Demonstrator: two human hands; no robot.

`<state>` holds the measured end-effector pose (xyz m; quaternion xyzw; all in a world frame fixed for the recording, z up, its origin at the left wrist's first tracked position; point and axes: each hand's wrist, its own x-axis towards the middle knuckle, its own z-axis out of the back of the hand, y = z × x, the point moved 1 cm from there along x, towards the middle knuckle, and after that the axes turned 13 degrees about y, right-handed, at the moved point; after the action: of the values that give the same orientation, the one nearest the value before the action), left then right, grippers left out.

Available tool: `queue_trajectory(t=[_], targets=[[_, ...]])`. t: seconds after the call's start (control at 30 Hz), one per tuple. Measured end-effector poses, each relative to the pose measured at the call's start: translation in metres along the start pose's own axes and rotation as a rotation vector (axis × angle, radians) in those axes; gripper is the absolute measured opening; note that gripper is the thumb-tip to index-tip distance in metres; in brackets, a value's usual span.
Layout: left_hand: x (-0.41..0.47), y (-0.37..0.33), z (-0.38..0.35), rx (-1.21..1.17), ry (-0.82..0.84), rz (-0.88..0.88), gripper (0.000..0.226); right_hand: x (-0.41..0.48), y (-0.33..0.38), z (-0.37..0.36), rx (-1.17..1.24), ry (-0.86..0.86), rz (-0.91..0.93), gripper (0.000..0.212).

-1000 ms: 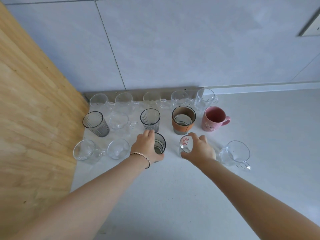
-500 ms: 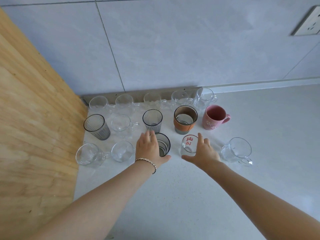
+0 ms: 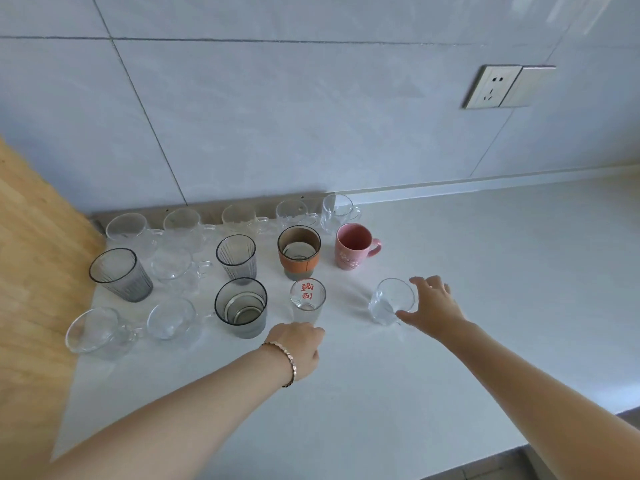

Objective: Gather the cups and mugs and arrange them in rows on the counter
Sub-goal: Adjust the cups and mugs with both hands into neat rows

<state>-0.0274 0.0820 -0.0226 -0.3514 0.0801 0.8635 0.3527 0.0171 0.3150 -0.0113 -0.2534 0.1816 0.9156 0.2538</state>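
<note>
right grip (image 3: 433, 306) spread wide, clear glass mug (image 3: 390, 301) just to its left, near the thumb tip

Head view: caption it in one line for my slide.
Right hand reaches for the stray clear mug; curled left hand rests on the counter by the red-lettered glass.
</note>
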Motion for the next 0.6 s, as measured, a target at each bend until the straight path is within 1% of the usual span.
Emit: queue_trajectory(t=[0.1,0.17,0.23,0.4,0.5,0.6], targets=[[0.007,-0.007,-0.005,-0.130,0.058,0.123,0.036,0.017,-0.011,0.004,-0.015,0.097,-0.007,0.094],[0.010,-0.011,-0.008,-0.218,0.065,0.204,0.036,0.028,-0.014,0.001,-0.003,0.145,0.027,0.099],[0.010,-0.014,-0.011,-0.313,0.059,0.283,0.037,0.037,-0.013,-0.005,0.008,0.170,0.082,0.098],[0.000,-0.015,-0.028,-0.557,0.036,0.449,0.033,0.053,-0.003,-0.007,-0.005,0.168,0.185,0.084],[-0.009,-0.015,-0.041,-0.637,0.033,0.529,0.031,0.064,0.005,0.002,-0.043,0.206,0.300,0.090],[-0.015,-0.014,-0.051,-0.706,0.019,0.593,0.030,0.074,0.012,0.005,-0.029,0.233,0.414,0.097]])
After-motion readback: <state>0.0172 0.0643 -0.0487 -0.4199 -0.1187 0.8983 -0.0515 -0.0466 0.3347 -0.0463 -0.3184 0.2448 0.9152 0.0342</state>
